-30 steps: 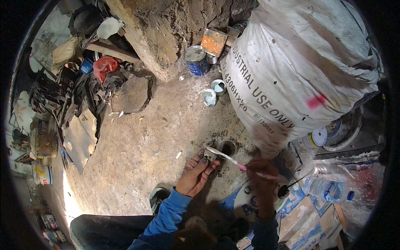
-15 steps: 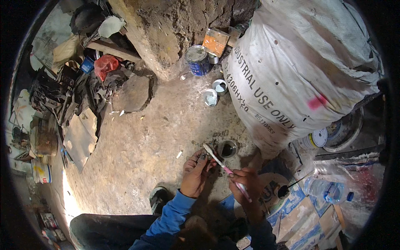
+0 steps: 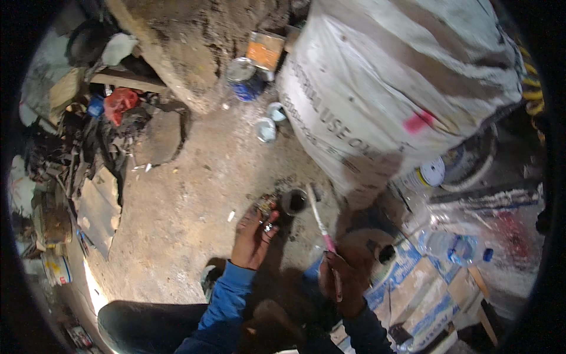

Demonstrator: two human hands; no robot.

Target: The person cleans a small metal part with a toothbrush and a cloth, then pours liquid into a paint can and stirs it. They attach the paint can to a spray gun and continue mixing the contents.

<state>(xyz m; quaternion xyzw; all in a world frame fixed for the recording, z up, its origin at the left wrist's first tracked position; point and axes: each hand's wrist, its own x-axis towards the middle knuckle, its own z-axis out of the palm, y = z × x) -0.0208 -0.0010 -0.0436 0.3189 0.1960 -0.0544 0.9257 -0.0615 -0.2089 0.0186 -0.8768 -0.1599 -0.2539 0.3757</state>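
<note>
sack (image 3: 389, 88): coarse woven cloth, matt | floor (image 3: 194, 206): rough dirt | tin can (image 3: 243, 78): glossy metal | bottle (image 3: 454, 245): clear plastic

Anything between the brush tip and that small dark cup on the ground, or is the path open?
Nothing visible blocks it. The brush, held in the right hand, has its pale end just right of the small dark cup. The left hand sits on the cup's other side with a small metal part.

Too small and dim to tell what the left hand (image 3: 252, 236) pinches at upper fingertips. Pink-handled brush (image 3: 320, 219) vanishing into the right hand (image 3: 342, 277), lower end hidden. Big white sack (image 3: 377, 88) cut off at top edge. Clutter at left rim blurred beyond naming.
</note>
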